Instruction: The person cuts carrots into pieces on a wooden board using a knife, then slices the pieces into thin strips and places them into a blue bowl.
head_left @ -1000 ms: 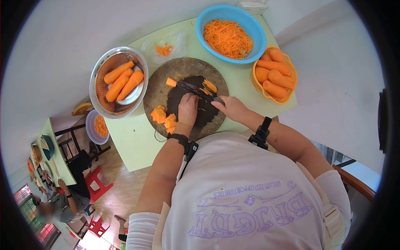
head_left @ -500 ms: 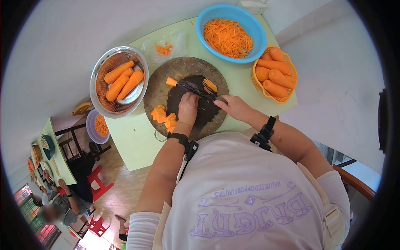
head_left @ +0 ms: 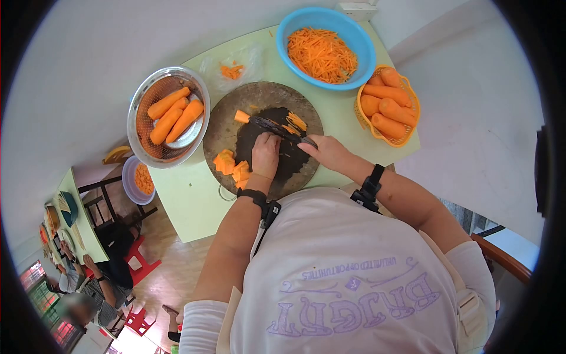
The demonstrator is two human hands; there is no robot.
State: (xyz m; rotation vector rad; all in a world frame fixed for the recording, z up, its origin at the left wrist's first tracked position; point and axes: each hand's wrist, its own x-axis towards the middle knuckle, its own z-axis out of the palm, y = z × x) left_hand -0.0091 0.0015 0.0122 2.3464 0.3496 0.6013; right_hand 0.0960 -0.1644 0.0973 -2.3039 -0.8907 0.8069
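My right hand (head_left: 328,152) is closed around the handle of a dark kitchen knife (head_left: 274,126), whose blade lies across the round wooden chopping board (head_left: 224,125). Close against the near side of the blade, my left hand (head_left: 266,156) has its fingers curled down; whatever is under them is hidden. Thin carrot strips (head_left: 295,123) lie beyond the blade. A short carrot piece (head_left: 242,116) sits by the blade's left end. Several carrot slices (head_left: 224,161) are piled on the board left of my left hand.
A blue basin (head_left: 367,56) of carrot shreds stands at the back, with a yellow basket (head_left: 398,141) of whole carrots to its right. On the left is a metal colander (head_left: 138,127) holding carrots. A plastic bag (head_left: 253,62) with carrot bits lies behind the board. People sit far left.
The knife and my right hand have shifted slightly to the left. The strips beyond the blade have spread a little. My left hand stays nearly in place.
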